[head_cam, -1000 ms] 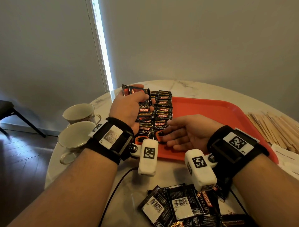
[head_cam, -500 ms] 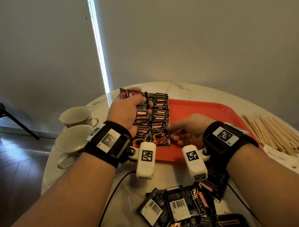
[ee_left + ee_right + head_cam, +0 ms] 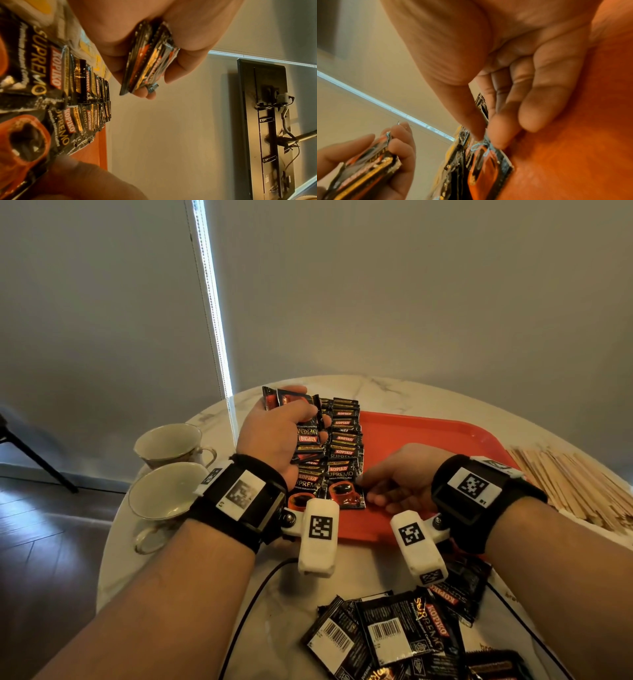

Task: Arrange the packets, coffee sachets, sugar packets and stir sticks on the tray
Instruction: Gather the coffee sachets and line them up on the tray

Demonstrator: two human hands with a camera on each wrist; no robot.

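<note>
An orange tray (image 3: 428,436) lies on the round marble table. Two overlapping rows of black coffee sachets (image 3: 344,433) run along its left side. My left hand (image 3: 301,412) hovers over the left row and grips a small stack of sachets (image 3: 291,400), which shows edge-on in the left wrist view (image 3: 147,60). My right hand (image 3: 373,491) rests on the tray beside the right row. Its thumb and forefinger (image 3: 486,139) pinch the right edge of the nearest sachet (image 3: 344,491), which lies flat on the tray (image 3: 486,166).
Wooden stir sticks (image 3: 565,481) are piled on the table right of the tray. Several loose sachets (image 3: 394,635) lie near the front edge, under my right wrist. Two cups (image 3: 168,440) (image 3: 161,491) stand left of the tray. A cable (image 3: 253,601) crosses the table.
My right hand's fingers, straight on the tray a second ago, have curled and closed on the nearest sachet's edge. The left hand keeps its stack in about the same place.
</note>
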